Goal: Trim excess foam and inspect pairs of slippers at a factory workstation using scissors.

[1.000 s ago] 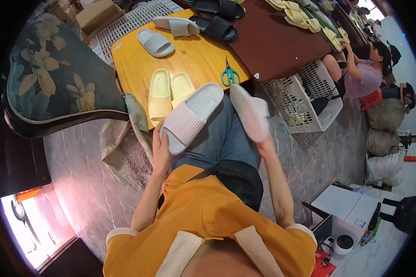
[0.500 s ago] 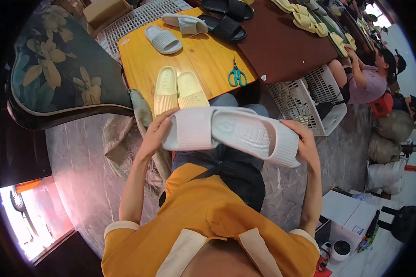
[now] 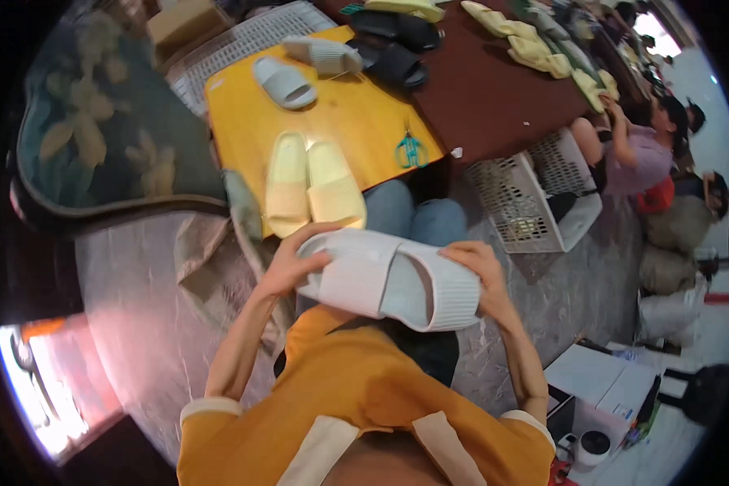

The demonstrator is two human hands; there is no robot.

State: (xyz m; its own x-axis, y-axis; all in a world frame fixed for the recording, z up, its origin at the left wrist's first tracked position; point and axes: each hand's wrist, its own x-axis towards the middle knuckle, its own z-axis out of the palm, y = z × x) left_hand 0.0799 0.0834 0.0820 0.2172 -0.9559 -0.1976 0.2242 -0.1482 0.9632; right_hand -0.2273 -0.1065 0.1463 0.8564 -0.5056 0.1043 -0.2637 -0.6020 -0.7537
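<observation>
A pair of pale grey slide sandals is held above my lap, overlapping one another. My left hand (image 3: 293,266) is closed on the heel end of the left slide sandal (image 3: 352,275), its thumb laid over it. At the other end, my right hand (image 3: 479,271) grips the right slide sandal (image 3: 455,298) by its ribbed strap. Just beyond them, two pale yellow slides (image 3: 336,194) lie side by side at the near edge of the wooden table (image 3: 239,130). Teal-handled scissors (image 3: 411,152) rest to their right.
Farther back are light grey slides (image 3: 284,83) and black slides (image 3: 393,65). A brown-covered table (image 3: 494,105) adjoins on the right, with a white plastic crate (image 3: 514,202) below it. A flowered chair (image 3: 113,138) stands left; a co-worker (image 3: 640,150) sits at the far right.
Both hands have come closer together and nearer my body, so the two grey slides overlap more. My left thumb now lies over its slide. The whole view has shifted slightly.
</observation>
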